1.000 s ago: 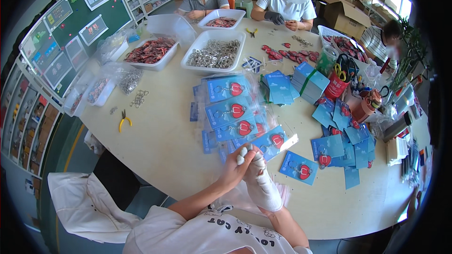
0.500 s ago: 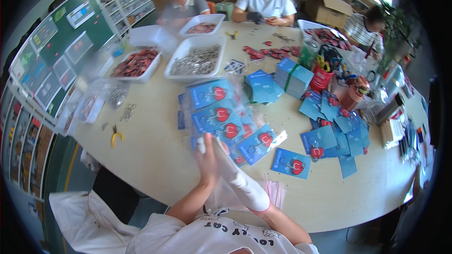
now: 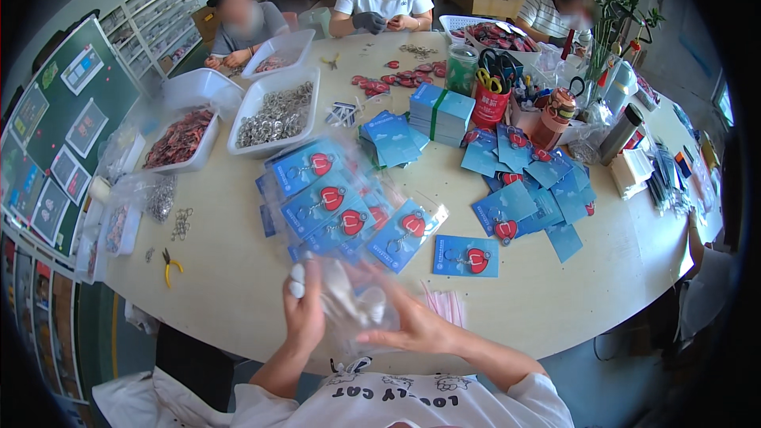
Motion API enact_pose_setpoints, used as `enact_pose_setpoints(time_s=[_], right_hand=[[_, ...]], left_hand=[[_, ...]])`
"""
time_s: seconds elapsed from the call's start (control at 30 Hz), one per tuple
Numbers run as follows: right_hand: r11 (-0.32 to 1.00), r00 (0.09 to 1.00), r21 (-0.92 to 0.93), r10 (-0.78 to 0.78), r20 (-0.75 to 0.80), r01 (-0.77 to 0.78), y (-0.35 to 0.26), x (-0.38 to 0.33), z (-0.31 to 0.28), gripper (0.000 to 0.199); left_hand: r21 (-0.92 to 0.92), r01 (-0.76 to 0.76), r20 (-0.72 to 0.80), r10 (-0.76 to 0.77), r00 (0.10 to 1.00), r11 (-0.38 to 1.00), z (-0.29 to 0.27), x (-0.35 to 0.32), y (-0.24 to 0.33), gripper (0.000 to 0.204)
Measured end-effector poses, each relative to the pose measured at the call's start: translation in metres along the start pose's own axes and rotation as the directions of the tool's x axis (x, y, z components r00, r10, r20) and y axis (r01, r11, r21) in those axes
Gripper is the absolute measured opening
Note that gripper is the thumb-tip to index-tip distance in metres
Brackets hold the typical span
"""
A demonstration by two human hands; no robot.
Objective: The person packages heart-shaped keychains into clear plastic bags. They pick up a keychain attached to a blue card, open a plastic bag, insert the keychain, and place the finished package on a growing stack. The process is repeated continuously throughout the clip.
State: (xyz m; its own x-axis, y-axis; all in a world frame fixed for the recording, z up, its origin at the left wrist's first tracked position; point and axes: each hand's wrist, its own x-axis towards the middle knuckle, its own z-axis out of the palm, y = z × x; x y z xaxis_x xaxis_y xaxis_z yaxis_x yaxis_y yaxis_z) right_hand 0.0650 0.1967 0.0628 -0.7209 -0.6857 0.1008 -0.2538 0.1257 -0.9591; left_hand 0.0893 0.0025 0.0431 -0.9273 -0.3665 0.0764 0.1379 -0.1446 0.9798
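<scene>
Head view showed the white covering (image 3: 366, 305) off the newly bared right hand (image 3: 416, 321) — between it and the left hand (image 3: 303, 313), left of the lone blue card (image 3: 466, 257) — fingers half-curled, hold too blurred to tell.

Head-worn fisheye view, downward, near hands (image 3: 416, 323), across table (image 3: 226, 269)

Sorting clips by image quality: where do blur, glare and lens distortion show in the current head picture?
All in the head view: the pale thing between left hand and right hand is smeared, its shape unclear; the yellow-handled pliers look crisper; the table shows a bright patch at its right edge; the green board bends near the left rim.
</scene>
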Motion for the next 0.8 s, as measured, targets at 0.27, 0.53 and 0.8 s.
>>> enact_pose_setpoints(time_s=[0.27,0.53,0.8], right_hand=[[0.912,0.939,0.226,0.334,0.077,-0.343,-0.018,0.011,-0.028,0.035],[0.866,0.852,-0.008,0.493,0.178,-0.499,-0.064,0.064,-0.065,0.046],[0.89,0.878,-0.317,0.411,0.245,-0.329,-0.087,0.134,-0.089,0.048]], left_hand=[[-0.275,0.144,0.143,-0.108,0.984,0.951,-0.046,0.025,0.015,0.02],[0.191,-0.252,0.056,0.245,0.968,0.949,-0.137,0.101,-0.035,0.021],[0.321,-0.462,-0.135,0.523,0.842,0.827,-0.164,0.14,-0.092,0.022]])
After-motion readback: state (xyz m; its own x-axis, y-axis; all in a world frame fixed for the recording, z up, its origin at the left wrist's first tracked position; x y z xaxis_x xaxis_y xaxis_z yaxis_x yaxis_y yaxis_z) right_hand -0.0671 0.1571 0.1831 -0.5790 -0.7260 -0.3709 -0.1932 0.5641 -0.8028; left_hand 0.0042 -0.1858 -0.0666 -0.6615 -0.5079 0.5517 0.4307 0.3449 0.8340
